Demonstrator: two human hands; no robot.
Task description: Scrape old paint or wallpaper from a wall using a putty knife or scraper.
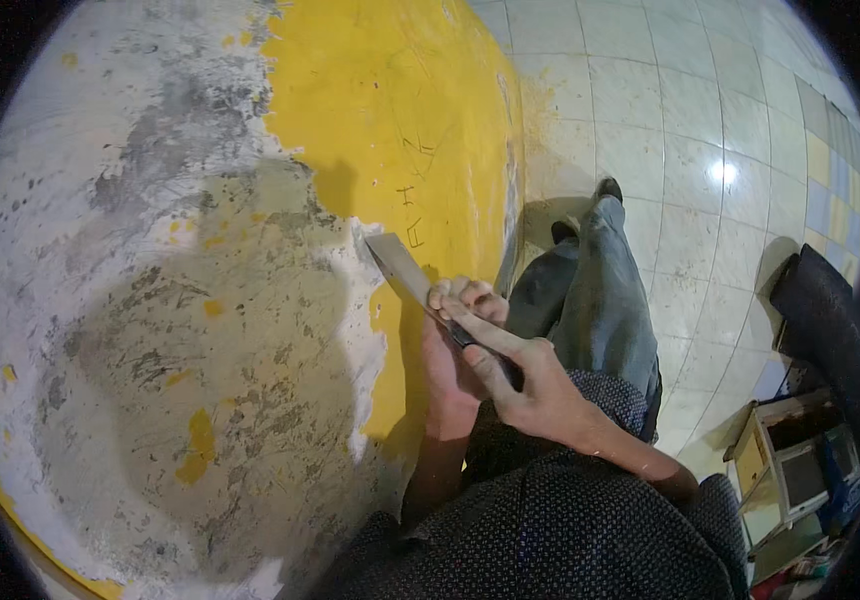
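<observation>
Before me is a painted wall (445, 112) with a yellow coat beside a large bare patch of white and grey plaster (197, 360). A flat metal scraper (398, 262) is held at a slant, its blade tip against the ragged border between yellow paint and white plaster. My right hand (542, 382) grips the dark handle, with the index finger stretched forward along it. My left hand (452, 367) is wrapped around the tool close to the blade, its fingers curled. Part of the handle is hidden by my fingers.
Pale floor tiles (625, 97) run along the wall's base, with yellow flakes (539, 97) scattered there. My trousered legs (599, 277) stand beside the wall. Dark material (824, 315) and a wooden cabinet (764, 465) with assorted items are at the right.
</observation>
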